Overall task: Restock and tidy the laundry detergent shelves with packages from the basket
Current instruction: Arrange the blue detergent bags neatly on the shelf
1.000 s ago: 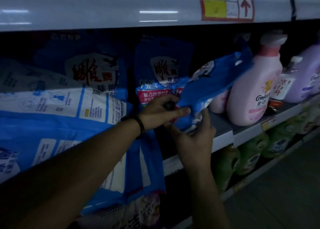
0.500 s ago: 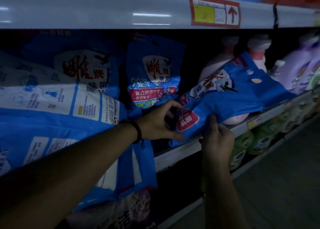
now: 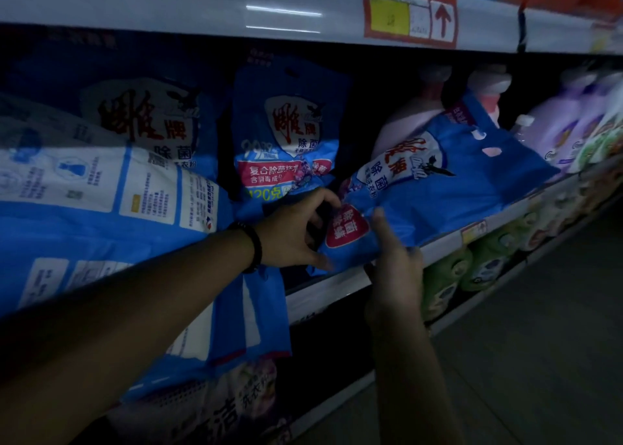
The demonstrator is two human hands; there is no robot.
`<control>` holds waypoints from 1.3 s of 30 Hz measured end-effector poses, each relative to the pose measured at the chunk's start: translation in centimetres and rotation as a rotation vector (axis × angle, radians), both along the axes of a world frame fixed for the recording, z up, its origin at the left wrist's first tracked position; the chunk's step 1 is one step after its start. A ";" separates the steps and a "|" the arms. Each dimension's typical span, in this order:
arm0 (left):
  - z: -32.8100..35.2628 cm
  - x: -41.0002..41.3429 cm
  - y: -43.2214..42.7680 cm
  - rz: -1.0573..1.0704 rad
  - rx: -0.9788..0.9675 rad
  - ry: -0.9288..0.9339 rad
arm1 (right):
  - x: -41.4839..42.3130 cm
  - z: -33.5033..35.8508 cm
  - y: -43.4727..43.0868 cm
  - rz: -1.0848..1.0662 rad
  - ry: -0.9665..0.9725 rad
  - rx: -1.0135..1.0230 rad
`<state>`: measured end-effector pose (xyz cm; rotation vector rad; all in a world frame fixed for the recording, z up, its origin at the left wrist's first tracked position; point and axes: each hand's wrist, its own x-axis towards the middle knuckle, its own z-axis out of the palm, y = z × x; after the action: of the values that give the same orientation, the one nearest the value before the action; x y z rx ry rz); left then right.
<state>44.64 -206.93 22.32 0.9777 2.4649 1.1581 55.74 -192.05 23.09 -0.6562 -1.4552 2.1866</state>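
- Held the blue detergent bag aslant on the shelf, with its upper end against the pink bottles and its lower corner seemingly out past the front lip
- Could have let that bag slip forward and drop towards the green bottles below, given the slick film and the overhang
- Might have knocked the pink bottles over by pushing the bag further back, judging from the lean against them
- Could have dragged down the upright bag just beside, close to the knuckles
- Reached in with the left hand from the left, wristband showing, thumb under and fingers over the bag's lower corner, clamped on it
- Set the right hand at the bottom edge from below, forefinger straight up on the bag's face; could not tell in the dimness whether the remaining fingers gripped or only propped
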 end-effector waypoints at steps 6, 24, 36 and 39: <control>1.1 0.5 -0.3 -0.025 0.156 -0.249 | -0.7 -2.0 0.2 -0.176 -0.035 0.163; 2.4 -1.6 -0.8 0.262 0.283 -0.300 | 3.5 0.6 7.7 0.177 0.147 -0.021; 2.4 -0.6 -0.4 0.298 0.463 -0.327 | 1.5 0.1 6.5 0.012 0.124 0.524; 2.3 -0.5 -0.7 0.419 0.547 -0.272 | 0.1 -1.0 4.9 -0.027 -0.001 0.693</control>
<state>44.12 -207.60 24.58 0.3638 2.2265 2.0205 55.85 -187.16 22.10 -0.4179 -2.0205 1.4936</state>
